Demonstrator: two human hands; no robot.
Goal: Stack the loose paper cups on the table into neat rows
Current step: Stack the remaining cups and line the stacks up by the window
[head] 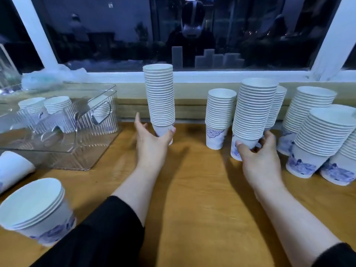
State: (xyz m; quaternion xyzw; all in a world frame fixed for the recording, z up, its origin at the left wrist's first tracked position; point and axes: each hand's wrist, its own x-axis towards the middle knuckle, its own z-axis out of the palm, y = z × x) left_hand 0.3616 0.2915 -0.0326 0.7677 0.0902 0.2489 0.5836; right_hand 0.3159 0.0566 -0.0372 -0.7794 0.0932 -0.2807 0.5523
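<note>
Two hands each grip the bottom cup of a tall stack of paper cups. The left hand [152,139], at centre frame, curls thumb and fingers round the base of the tallest stack [159,97], which stands upright and rises in front of the window sill [212,76]. The right hand [258,153], right of centre, wraps the base of a leaning stack [254,108]; whether either stack's base rests on the surface or is lifted cannot be told. A shorter stack [219,116] stands between the two held ones, just beside the right one. Behind the leaning stack a further stack [277,108] is largely hidden. At the right edge stand more stacks [316,135], the nearest cut off by the frame. At lower left sits a short stack [36,211], and above it a lying cup [13,168] is partly cropped.

The surface is a wooden table [192,189]. At upper left, a clear ribbed plastic bin [77,132] holds several short stacks, blurred through its walls. Crumpled plastic wrap [48,78] lies behind it. The dark window [134,31] reflects the room dimly; details there are hard to make out.
</note>
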